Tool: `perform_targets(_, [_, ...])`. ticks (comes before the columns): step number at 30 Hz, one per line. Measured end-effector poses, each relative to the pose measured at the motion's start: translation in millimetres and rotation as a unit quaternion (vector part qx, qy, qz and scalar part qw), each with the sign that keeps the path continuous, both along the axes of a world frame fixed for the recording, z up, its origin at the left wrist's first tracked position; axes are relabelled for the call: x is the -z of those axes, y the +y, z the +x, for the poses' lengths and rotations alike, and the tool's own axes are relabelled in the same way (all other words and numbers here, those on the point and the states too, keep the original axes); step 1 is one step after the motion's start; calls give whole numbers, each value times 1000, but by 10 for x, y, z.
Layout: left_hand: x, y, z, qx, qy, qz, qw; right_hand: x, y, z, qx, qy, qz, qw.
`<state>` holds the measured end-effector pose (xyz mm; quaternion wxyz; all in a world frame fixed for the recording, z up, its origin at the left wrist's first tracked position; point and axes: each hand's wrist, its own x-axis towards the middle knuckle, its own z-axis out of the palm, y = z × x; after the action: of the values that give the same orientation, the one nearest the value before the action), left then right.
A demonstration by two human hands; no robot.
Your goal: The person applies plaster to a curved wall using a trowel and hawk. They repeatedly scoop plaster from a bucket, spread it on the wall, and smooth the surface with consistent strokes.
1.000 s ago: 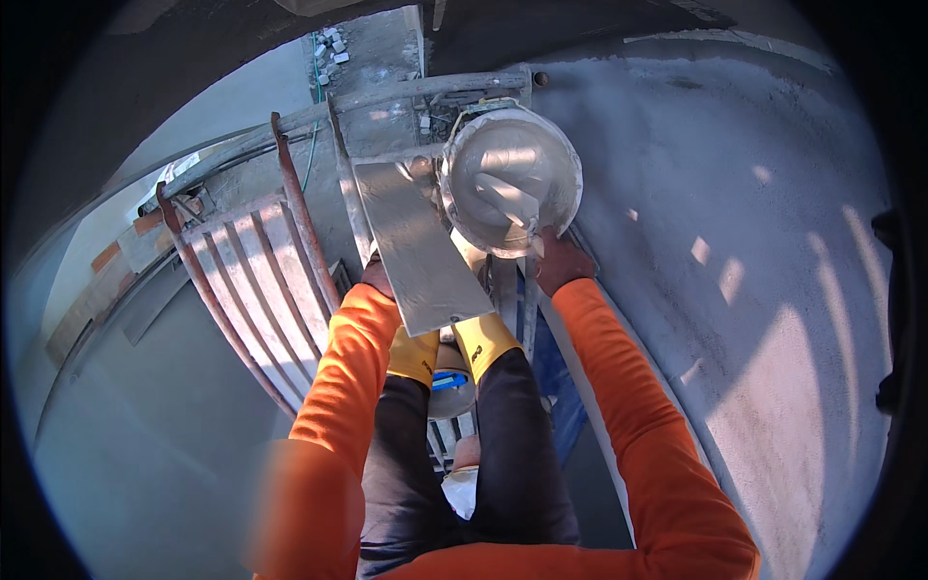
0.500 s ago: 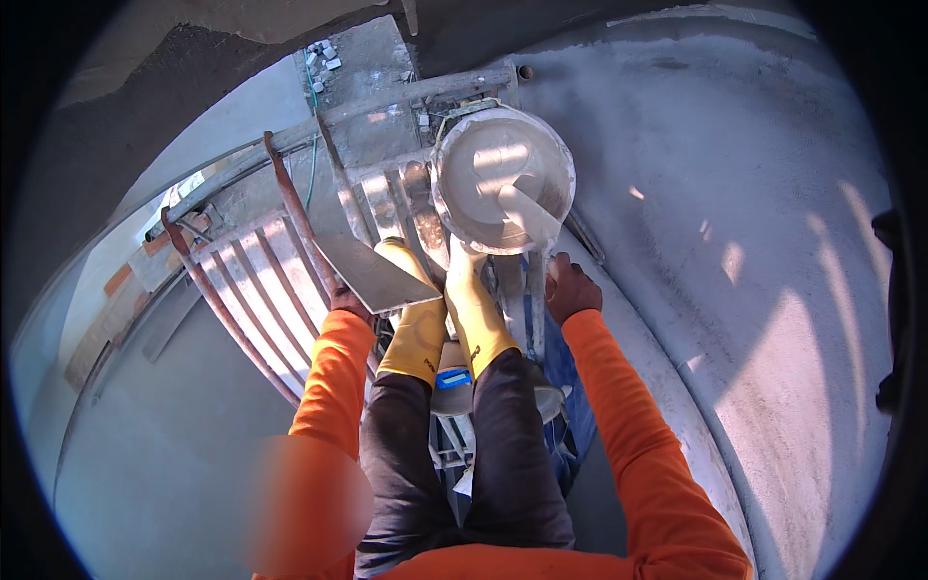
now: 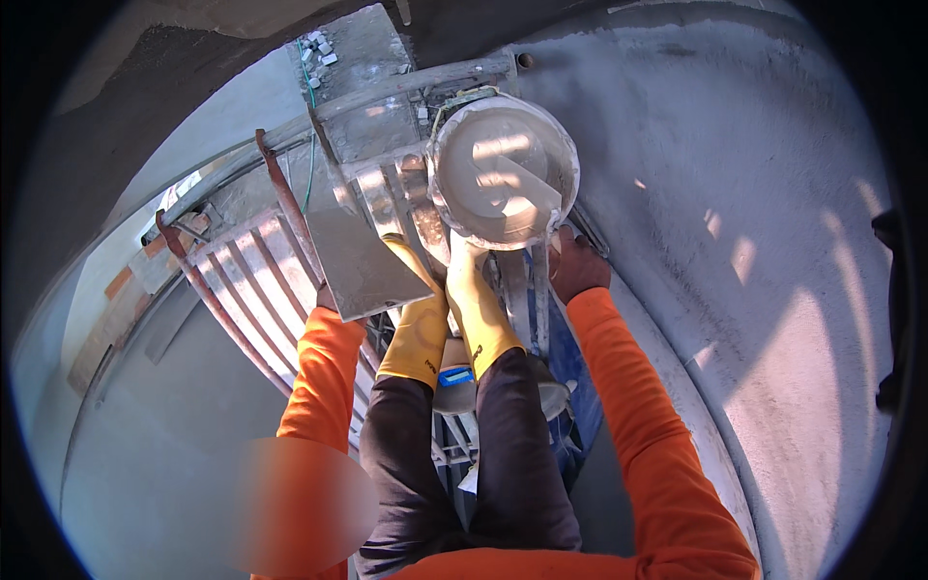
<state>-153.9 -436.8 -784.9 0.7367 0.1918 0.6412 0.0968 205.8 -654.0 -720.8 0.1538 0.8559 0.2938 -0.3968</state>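
Observation:
My left hand (image 3: pixel 327 296) is closed under a flat grey plasterer's hawk (image 3: pixel 369 266), which mostly hides its fingers. The hawk's upper face is turned up toward me, and no heap of mortar shows on it. My right hand (image 3: pixel 578 267) is closed round the handle of a trowel (image 3: pixel 530 190). The trowel's blade dips into a round bucket (image 3: pixel 572 159) and touches the grey wet mortar (image 3: pixel 474 198) in it. The bucket stands just beyond my yellow boots (image 3: pixel 414 338), slightly right of centre.
I stand on a slatted scaffold platform (image 3: pixel 256 275), with rusty upright bars (image 3: pixel 280 182) at left. A long pipe (image 3: pixel 377 99) crosses beyond the bucket. A curved plastered wall (image 3: pixel 773 290) rises at right. Rubble (image 3: pixel 319 48) and a green hose (image 3: pixel 310 164) lie farther off.
The hawk has tilted, so more of its face shows. My right hand has moved up slightly, and the trowel blade lies further left and flatter in the bucket.

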Motion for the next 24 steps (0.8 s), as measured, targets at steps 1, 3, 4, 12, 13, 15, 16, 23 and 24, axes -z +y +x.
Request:
perform_targets(1, [12, 52, 103, 1, -11, 5, 1000, 42, -22, 19, 26, 0, -2, 1000])
perform_targets(3, [96, 183, 375, 5, -41, 17, 999, 186, -99, 66, 74, 1, 16, 997])
perform_targets(4, [165, 255, 547, 8, -59, 24, 998, 293, -145, 108, 86, 5, 31, 996])
perform_targets(12, [523, 575, 1975, 32, -191, 48, 980, 1006, -443, 515, 348, 238, 213, 882])
perform_targets(13, [523, 597, 2084, 33, -201, 48, 978, 1002, -428, 532, 384, 251, 187, 869])
perform_targets(15, [501, 614, 2183, 27, -213, 47, 976, 937, -388, 505, 405, 251, 204, 855])
perform_targets(16, [481, 608, 2167, 19, -216, 49, 975, 898, -354, 480, 391, 242, 227, 859])
perform_targets(23, [377, 415, 1102, -105, -197, 52, 973, 652, 111, 231, 281, 256, 300, 875])
perform_targets(24, [359, 397, 863, -132, -187, 55, 972, 616, 251, 182, 241, 251, 314, 883])
